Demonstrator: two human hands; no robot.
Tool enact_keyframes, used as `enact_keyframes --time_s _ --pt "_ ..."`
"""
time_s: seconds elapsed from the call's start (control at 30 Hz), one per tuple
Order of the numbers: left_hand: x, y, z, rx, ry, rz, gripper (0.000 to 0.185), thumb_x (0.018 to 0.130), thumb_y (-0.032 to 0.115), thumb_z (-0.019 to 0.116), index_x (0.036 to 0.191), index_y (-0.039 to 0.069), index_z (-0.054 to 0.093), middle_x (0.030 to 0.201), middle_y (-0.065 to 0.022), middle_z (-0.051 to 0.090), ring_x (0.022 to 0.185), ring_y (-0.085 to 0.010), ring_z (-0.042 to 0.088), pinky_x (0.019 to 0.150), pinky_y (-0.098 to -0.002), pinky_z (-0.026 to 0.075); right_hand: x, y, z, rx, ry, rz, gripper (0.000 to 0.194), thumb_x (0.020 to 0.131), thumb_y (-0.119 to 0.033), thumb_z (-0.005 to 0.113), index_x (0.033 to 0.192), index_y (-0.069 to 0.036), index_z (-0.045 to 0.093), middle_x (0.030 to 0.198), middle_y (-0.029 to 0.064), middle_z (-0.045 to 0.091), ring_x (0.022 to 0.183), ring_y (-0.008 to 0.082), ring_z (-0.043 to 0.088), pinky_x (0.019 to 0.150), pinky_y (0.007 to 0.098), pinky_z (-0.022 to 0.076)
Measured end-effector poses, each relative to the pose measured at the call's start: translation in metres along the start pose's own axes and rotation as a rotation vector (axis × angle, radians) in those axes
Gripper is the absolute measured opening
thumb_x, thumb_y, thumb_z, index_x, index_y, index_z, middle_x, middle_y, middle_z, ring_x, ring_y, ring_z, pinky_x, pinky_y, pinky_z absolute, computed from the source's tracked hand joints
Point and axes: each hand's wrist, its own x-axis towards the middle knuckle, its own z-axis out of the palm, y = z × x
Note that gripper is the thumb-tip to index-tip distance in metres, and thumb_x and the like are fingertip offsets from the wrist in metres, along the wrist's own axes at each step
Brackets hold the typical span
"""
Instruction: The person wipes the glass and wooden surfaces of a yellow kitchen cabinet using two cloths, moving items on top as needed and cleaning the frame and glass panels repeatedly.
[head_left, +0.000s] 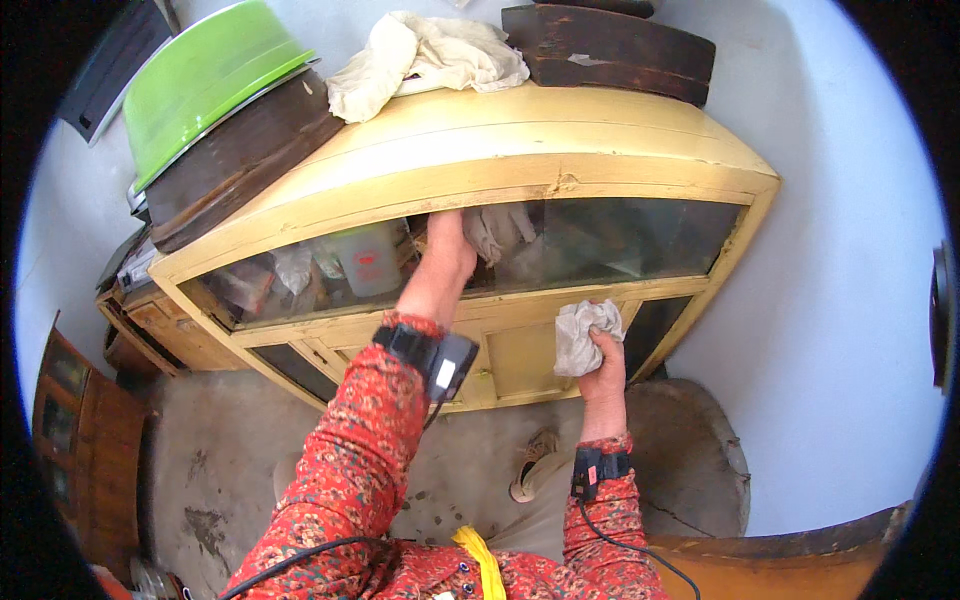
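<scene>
My left hand (448, 232) reaches through the glazed front of a yellow wooden cabinet (480, 176); its fingers are hidden behind the top rail. A greyish cloth (491, 232) lies just right of it inside. To its left behind the glass (300, 281) stand a whitish plastic container (369, 262) with red marking and some plastic bags (291, 268). My right hand (606, 360) grips a crumpled pale cloth (581, 337) before the cabinet's lower right doors.
On the cabinet top rest a green basin (214, 82) on a dark wooden box (232, 154), a cream cloth (435, 56) and another dark wooden box (607, 56). A brown wooden cabinet (109, 442) stands left. A round lid-like slab (686, 457) lies right, near the wall.
</scene>
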Motion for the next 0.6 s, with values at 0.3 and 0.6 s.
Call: enact_keyframes --time_s 0.3,0.6 --pt "0.018 -0.011 0.004 -0.091 -0.353 -0.431 0.050 0.092 0.044 0.051 0.122 0.004 0.056 0.116 -0.0090 0.063 0.102 -0.0245 0.061 0.089 -0.0404 0.050 0.002 0.003 0.003 -0.071 0.002 0.014 0.049 0.077 -0.009 0.061 0.125 -0.002 0.052 0.117 0.0092 0.060 0.109 0.0236 0.057 0.098 0.0369 0.0434" --pt "-0.001 -0.034 -0.031 0.342 -0.323 -0.630 0.029 0.089 0.027 0.058 0.106 0.006 0.064 0.104 -0.0070 0.067 0.092 -0.0195 0.064 0.082 -0.0356 0.053 0.004 0.003 0.008 -0.071 0.028 0.023 0.044 0.077 -0.007 0.061 0.120 -0.002 0.053 0.113 0.0096 0.061 0.107 0.0238 0.059 0.094 0.0367 0.0461"
